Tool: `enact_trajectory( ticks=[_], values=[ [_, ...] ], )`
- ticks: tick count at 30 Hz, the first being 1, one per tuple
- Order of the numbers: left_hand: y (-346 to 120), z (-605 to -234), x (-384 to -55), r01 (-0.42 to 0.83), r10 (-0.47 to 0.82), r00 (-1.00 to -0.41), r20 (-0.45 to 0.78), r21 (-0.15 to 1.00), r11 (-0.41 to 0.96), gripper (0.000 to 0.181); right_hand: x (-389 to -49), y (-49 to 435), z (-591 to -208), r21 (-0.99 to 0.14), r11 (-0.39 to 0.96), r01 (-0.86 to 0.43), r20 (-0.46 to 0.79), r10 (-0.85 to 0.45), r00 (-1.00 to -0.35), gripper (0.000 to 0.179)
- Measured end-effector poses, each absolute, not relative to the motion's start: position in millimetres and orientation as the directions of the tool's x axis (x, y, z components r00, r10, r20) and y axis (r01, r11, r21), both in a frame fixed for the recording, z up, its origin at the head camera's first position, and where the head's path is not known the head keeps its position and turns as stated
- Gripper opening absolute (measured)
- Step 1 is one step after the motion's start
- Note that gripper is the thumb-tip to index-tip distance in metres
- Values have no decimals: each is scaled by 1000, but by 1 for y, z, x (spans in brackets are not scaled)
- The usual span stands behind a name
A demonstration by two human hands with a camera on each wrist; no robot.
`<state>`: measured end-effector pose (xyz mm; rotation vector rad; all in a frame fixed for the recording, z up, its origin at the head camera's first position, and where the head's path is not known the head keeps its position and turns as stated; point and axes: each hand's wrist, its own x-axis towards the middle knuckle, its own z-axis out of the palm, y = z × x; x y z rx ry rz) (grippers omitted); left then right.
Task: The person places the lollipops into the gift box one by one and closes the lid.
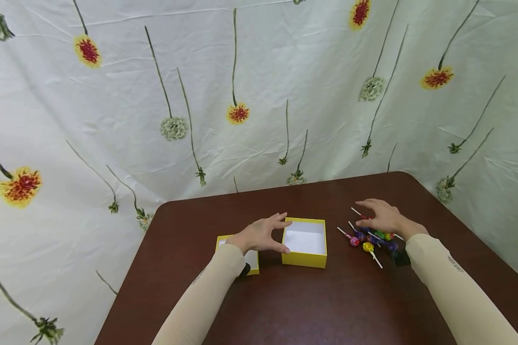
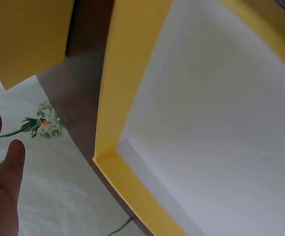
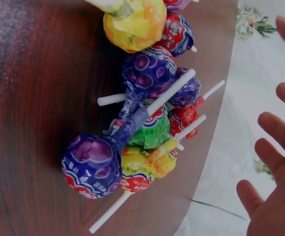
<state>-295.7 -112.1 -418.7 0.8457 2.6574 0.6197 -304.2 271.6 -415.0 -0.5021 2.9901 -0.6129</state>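
A yellow box [image 1: 304, 259] with a white inside stands open-topped at the middle of the table. My left hand [image 1: 263, 233] hovers at its left side, thumb and fingers spread apart, holding nothing. Under the left wrist lies the yellow lid [image 1: 253, 266], white side up, partly hidden by the sleeve. My right hand [image 1: 384, 218] is held above a heap of lollipops, its fingers spread and nothing in its grip. Among them are a yellow lollipop [image 3: 135, 24], a purple lollipop [image 3: 92, 164] and a green lollipop [image 3: 149, 130], all wrapped, on white sticks.
The dark brown table [image 1: 285, 306] has rounded far corners. Behind it hangs a white cloth [image 1: 259, 153] printed with flowers. A pink lollipop [image 1: 354, 241] lies at the heap's left edge, nearest the box.
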Motion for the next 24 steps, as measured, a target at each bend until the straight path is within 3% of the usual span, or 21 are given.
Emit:
enact_trajectory(
  ticks=[6, 12, 24],
  values=[
    [-113, -423, -294, 467, 594, -793, -132, 496, 733, 81, -300, 266, -417, -381, 838, -391, 46, -405, -913, 57],
    [-115, -424, -291, 465, 593, -796, -123, 503, 728, 75, -300, 256, -416, -426, 812, -398, -9, -444, -896, 42],
    [-116, -434, -288, 455, 558, -825, -92, 476, 752, 79, -299, 245, -424, -449, 775, -445, -80, -531, -844, 35]
  ],
)
